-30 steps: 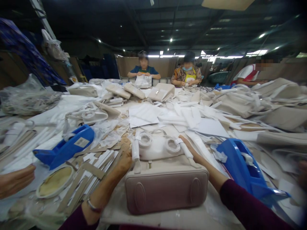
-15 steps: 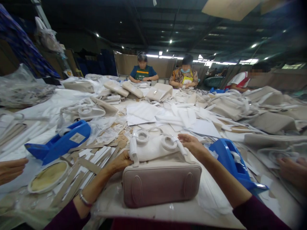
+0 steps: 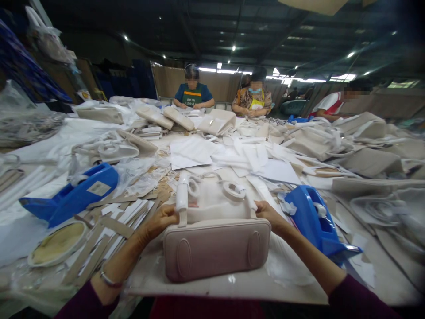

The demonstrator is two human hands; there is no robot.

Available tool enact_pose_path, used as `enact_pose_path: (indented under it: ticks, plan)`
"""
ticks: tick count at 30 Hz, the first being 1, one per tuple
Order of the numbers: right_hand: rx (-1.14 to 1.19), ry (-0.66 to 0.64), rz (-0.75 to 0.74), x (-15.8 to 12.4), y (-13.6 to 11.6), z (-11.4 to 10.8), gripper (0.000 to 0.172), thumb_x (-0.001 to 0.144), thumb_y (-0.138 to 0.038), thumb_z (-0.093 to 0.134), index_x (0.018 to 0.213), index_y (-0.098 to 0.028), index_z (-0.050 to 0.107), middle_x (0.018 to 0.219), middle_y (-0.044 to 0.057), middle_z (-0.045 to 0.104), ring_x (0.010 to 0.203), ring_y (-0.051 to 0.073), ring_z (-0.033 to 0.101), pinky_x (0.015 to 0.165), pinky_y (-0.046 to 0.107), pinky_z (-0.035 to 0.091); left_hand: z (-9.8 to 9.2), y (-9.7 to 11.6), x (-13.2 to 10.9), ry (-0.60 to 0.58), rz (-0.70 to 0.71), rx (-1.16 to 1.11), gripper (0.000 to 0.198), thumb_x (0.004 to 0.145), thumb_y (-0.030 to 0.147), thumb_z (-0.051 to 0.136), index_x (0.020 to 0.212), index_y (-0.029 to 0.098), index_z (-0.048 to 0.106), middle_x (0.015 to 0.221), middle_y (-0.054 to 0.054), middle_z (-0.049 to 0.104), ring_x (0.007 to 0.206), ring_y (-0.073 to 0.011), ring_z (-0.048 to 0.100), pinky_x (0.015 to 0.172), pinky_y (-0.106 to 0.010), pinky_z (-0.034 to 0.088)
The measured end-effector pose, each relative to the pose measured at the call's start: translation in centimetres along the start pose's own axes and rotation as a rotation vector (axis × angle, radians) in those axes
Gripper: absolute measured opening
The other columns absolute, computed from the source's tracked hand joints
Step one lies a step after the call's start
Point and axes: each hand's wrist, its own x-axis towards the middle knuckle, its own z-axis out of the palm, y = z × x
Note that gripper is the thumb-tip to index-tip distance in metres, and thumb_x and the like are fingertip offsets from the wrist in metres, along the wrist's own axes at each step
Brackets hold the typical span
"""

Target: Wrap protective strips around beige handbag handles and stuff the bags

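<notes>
Left hand (image 3: 165,217) pinching, fingers curling inward. Right hand (image 3: 266,213) pinching too, sitting nearly level with left and well apart. Left forearm (image 3: 126,253) slanting down and outward behind left hand; right forearm (image 3: 307,249) mirroring it behind right hand.

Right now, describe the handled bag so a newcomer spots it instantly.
Start at the cluttered table, near edge. The pale bag there sits between the left hand and the right hand. Unlike the other bags, it shows two raised ovals facing the camera.
</notes>
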Motion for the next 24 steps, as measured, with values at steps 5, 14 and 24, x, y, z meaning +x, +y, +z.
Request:
enact_pose_path:
  ticks: [5, 14, 24]
  plan:
    - [0.186, -0.108, -0.016, -1.5, -1.1, -0.5, 0.034, 0.062, -0.021, 0.060, 0.095, -0.021, 0.069, 0.077, 0.002, 0.069, 0.074, 0.021, 0.063, 0.073, 0.032, 0.049, 0.6, 0.3, -0.2, 0.013, 0.074, -0.052, 0.048, 0.062, 0.028, 0.057, 0.107, 0.019, 0.071, 0.126, -0.007, 0.061, 0.125, -0.0340, 0.046, 0.108, -0.043, 0.032]
    - [0.267, -0.083, 0.076, -1.2, -1.7, 0.0, 0.037, 0.059, -0.021, 0.068, 0.095, -0.018, 0.070, 0.082, 0.005, 0.071, 0.065, 0.019, 0.063, 0.061, 0.028, 0.048, 1.2, 0.1, -0.2, 0.058, 0.052, -0.045, 0.046, 0.071, 0.032, 0.048, 0.107, 0.015, 0.070, 0.122, -0.007, 0.064, 0.123, -0.0320, 0.047, 0.105, -0.039, 0.035]
    - [0.221, -0.107, 0.096, -3.4, -1.0, -1.0, 0.033, 0.070, -0.038, 0.065, 0.094, -0.017, 0.072, 0.103, 0.010, 0.070, 0.101, 0.029, 0.062, 0.092, 0.041, 0.045, 0.9, -0.5, -1.0, -0.098, 0.167, -0.012, 0.041, 0.078, 0.036, 0.045, 0.102, 0.018, 0.073, 0.125, -0.006, 0.062, 0.125, -0.0313, 0.045, 0.111, -0.043, 0.026]
